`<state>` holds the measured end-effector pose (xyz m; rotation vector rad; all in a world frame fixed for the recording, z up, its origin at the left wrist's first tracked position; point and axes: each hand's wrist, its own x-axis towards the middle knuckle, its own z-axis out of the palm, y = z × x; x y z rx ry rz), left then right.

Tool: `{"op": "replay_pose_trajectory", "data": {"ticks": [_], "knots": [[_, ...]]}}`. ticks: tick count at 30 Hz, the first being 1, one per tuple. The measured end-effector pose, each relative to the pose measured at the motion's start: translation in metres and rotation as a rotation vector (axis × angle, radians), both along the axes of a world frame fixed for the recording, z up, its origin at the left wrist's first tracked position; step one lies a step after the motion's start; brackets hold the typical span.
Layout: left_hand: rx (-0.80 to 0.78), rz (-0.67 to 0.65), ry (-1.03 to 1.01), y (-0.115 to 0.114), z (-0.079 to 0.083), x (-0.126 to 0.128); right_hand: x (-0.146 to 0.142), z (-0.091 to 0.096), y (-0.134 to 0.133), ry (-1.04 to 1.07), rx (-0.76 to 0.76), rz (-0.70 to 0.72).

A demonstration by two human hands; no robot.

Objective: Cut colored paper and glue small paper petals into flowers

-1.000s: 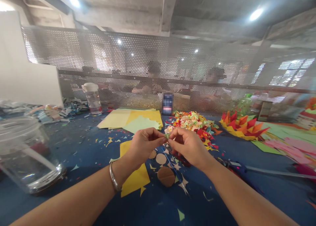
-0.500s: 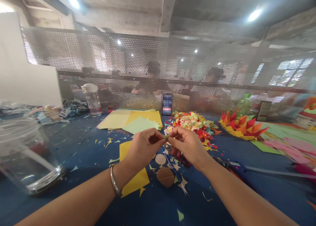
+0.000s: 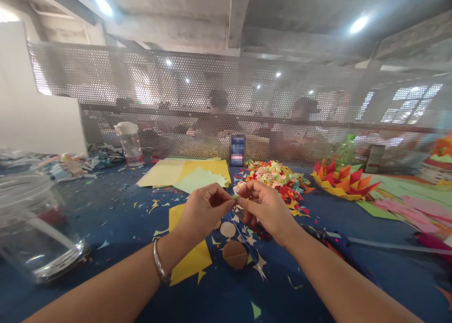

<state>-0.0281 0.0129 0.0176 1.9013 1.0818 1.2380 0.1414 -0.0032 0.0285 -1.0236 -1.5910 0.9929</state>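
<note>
A tiny light green piece of paper (image 3: 235, 197) is pinched between the fingertips of both hands. My left hand (image 3: 206, 207), with a silver bangle on its wrist, grips it from the left. From the right, my right hand (image 3: 266, 209) holds it between thumb and forefinger; something dark red and metallic shows under its curled fingers, too covered to make out. Below the hands lie a round brown cardboard disc (image 3: 235, 254), a smaller pale disc (image 3: 228, 229) and pale paper stars (image 3: 250, 239). A yellow paper sheet (image 3: 192, 262) sits partly under my left forearm.
Behind my hands are paper sheets (image 3: 158, 172), an upright phone (image 3: 237, 149) and a heap of folded paper pieces (image 3: 277, 174). A clear plastic jar (image 3: 24, 210) stands left. At right are a pointed paper flower (image 3: 346, 184) and a glue gun (image 3: 330, 238). A perforated screen (image 3: 169, 87) closes the back.
The whole view has shifted slightly, with things sitting a little further left. Both hands keep their pinch on the green paper piece, with barely any movement of the fingers.
</note>
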Motion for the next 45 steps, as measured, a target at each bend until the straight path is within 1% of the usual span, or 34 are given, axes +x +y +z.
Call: {"op": "replay_pose_trajectory", "data": {"ticks": [4, 8, 11, 15, 17, 19, 22, 24, 26, 28, 34, 37, 42, 45], "knots": [[0.022, 0.03, 0.05, -0.002, 0.0, 0.0, 0.001, -0.001, 0.001, -0.001, -0.018, 0.023], [0.091, 0.074, 0.135, -0.007, 0.004, 0.001, 0.0, -0.001, 0.001, -0.008, -0.036, 0.023], [0.142, 0.061, 0.152, -0.01, 0.007, 0.001, -0.001, -0.001, 0.0, -0.007, -0.049, 0.017], [0.139, 0.047, 0.163, -0.011, 0.007, 0.0, -0.001, 0.0, 0.001, -0.001, -0.062, 0.038], [0.114, 0.036, 0.145, -0.009, 0.005, 0.0, -0.001, 0.0, 0.001, 0.001, -0.064, 0.053], [0.05, -0.001, 0.064, -0.006, 0.004, 0.001, 0.0, 0.0, 0.0, -0.002, -0.066, 0.061], [-0.129, -0.112, -0.09, -0.003, 0.003, 0.002, 0.001, -0.001, -0.001, -0.013, -0.066, 0.062], [-0.24, -0.167, -0.1, -0.003, 0.002, 0.002, 0.002, -0.001, -0.001, -0.016, -0.064, 0.057], [-0.291, -0.176, -0.052, -0.003, 0.001, 0.002, 0.003, 0.0, -0.001, -0.014, -0.058, 0.053], [-0.281, -0.164, -0.014, -0.004, 0.0, 0.002, 0.003, 0.0, -0.001, -0.013, -0.049, 0.051], [-0.179, -0.152, 0.016, -0.004, -0.001, 0.002, 0.003, 0.003, -0.002, -0.044, -0.053, 0.048], [-0.211, -0.172, -0.001, -0.005, 0.001, 0.002, 0.003, 0.004, -0.003, -0.057, -0.064, 0.067], [-0.304, -0.294, -0.015, -0.005, 0.001, -0.001, 0.005, 0.007, -0.004, -0.13, -0.086, 0.099], [-0.311, -0.292, 0.009, -0.003, 0.0, -0.002, 0.006, 0.008, -0.004, -0.23, -0.064, 0.081]]}}
